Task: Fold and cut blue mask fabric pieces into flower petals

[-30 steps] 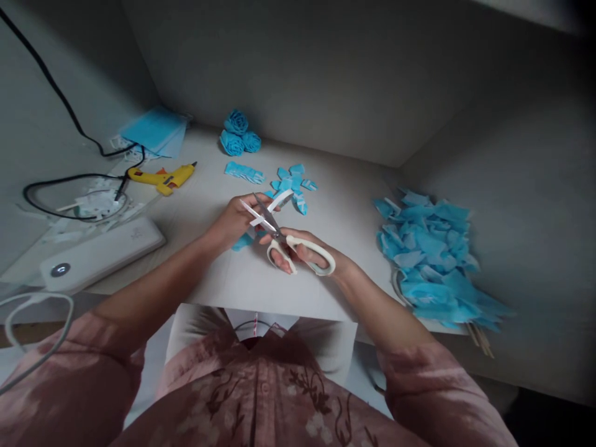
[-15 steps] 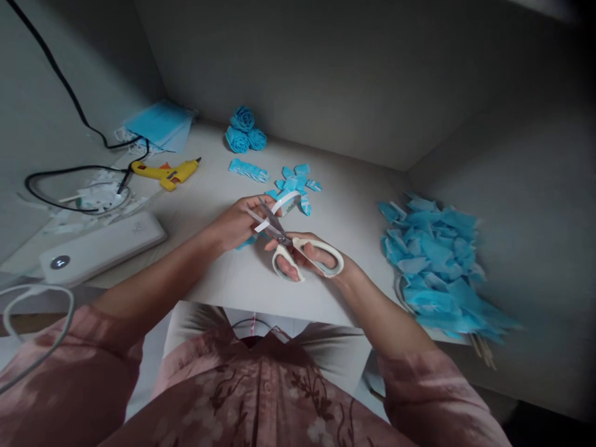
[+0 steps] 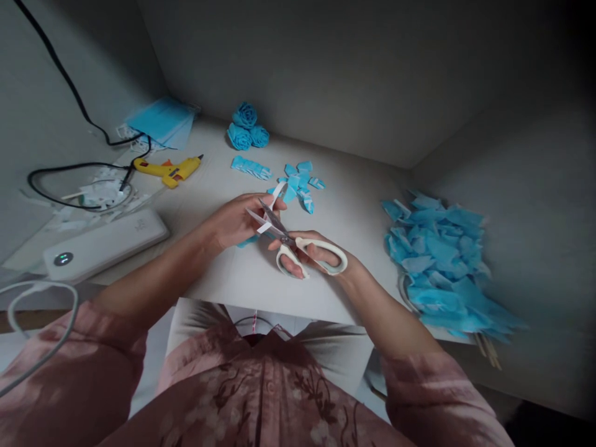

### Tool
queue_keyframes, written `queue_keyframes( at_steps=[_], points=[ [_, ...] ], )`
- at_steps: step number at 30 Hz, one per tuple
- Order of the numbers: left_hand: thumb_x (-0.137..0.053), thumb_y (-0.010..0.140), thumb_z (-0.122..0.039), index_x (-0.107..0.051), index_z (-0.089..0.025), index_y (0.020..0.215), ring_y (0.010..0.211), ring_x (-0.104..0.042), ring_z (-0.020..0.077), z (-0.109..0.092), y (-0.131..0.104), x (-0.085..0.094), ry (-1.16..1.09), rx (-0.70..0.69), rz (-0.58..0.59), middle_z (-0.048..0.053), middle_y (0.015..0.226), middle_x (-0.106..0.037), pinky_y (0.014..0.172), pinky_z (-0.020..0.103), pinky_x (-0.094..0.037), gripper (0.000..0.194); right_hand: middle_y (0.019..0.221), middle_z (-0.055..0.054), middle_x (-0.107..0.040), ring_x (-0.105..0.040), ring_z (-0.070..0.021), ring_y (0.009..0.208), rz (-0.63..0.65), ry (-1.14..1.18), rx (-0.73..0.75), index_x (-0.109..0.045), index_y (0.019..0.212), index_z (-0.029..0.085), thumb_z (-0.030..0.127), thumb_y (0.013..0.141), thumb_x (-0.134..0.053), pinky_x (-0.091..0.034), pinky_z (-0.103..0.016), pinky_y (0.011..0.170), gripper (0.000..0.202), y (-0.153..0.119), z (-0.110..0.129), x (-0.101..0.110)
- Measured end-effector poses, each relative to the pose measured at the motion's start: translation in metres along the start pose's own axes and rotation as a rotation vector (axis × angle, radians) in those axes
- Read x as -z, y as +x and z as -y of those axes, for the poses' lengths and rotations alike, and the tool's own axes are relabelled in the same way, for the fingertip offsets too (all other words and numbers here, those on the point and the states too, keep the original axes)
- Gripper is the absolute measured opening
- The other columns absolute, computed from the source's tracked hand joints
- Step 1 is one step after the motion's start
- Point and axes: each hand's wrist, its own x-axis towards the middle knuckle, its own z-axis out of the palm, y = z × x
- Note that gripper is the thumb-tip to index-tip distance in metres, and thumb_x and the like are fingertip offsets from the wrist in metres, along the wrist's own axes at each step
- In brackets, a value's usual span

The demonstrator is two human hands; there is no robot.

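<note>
My right hand (image 3: 321,251) has its thumb and fingers through the white handles of a pair of scissors (image 3: 280,231). The blades are spread and point up and left, toward my left hand (image 3: 244,218). Pinched in the left fingers is a narrow white strip (image 3: 277,195), its lower end lying across the blades. Whether the blades touch the strip, I cannot tell. Just beyond the fingertips lie cut blue pieces (image 3: 298,182) on the table. Another bit of blue material (image 3: 248,241) shows partly under my left hand.
Three blue rosettes (image 3: 242,135) and a pleated blue strip (image 3: 251,167) sit farther back. On the left are a yellow glue gun (image 3: 172,171), blue face masks (image 3: 162,121), white scraps (image 3: 102,191) and a white power bank (image 3: 107,245). A blue petal heap (image 3: 442,261) stands right.
The white strip's free end, which curved out to the right, now stands shorter and more upright by the left fingertips. Both hands stay almost in place.
</note>
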Motion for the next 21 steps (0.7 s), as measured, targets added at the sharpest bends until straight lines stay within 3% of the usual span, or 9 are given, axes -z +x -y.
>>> queue_keyframes(
  at_steps=[9,13,15,17,21],
  points=[
    [-0.088,0.073,-0.052,-0.078,-0.015,0.079,0.053,-0.056,0.0139,-0.003,-0.008,-0.011,0.186,0.011,-0.066,0.001,0.056,-0.058,0.052,0.028,-0.035,0.038,0.077,0.000,-0.062,-0.053,-0.0065,0.055,-0.016,0.026,-0.092,-0.072,0.131,0.011,0.056,0.099,-0.068,-0.044,-0.019,0.047,0.055,-0.003,0.015,-0.003],
    [-0.084,0.078,-0.045,-0.079,-0.015,0.076,0.054,-0.050,0.0108,-0.005,-0.006,-0.010,0.188,-0.088,-0.149,0.000,0.056,-0.057,0.055,0.026,-0.036,0.030,0.074,0.002,-0.062,-0.052,-0.0053,0.056,0.069,-0.058,-0.261,-0.074,0.129,0.012,0.048,0.092,-0.079,-0.041,-0.017,0.048,0.053,0.000,0.018,-0.014],
    [-0.086,0.077,-0.044,-0.079,-0.015,0.076,0.056,-0.050,0.0105,-0.005,-0.005,-0.010,0.153,-0.120,-0.130,-0.001,0.055,-0.056,0.058,0.026,-0.039,0.031,0.072,0.004,-0.059,-0.049,-0.0046,0.057,0.092,-0.097,-0.317,-0.075,0.130,0.013,0.045,0.089,-0.083,-0.041,-0.016,0.049,0.052,0.002,0.018,-0.019],
    [-0.089,0.076,-0.049,-0.078,-0.014,0.079,0.056,-0.051,0.0108,-0.005,-0.004,-0.009,0.106,-0.092,-0.078,-0.001,0.056,-0.055,0.058,0.026,-0.040,0.037,0.077,0.003,-0.060,-0.051,-0.0055,0.059,0.062,-0.079,-0.254,-0.072,0.134,0.014,0.050,0.089,-0.082,-0.044,-0.017,0.052,0.059,0.002,0.018,-0.018],
    [-0.085,0.083,-0.053,-0.074,-0.014,0.086,0.053,-0.048,0.0094,-0.003,-0.001,-0.008,0.023,-0.091,-0.079,-0.002,0.062,-0.054,0.057,0.026,-0.041,0.040,0.081,0.000,-0.062,-0.055,-0.0075,0.059,-0.008,-0.012,0.058,-0.068,0.139,0.017,0.065,0.097,-0.066,-0.045,-0.019,0.051,0.065,-0.003,0.020,0.000]
  ],
)
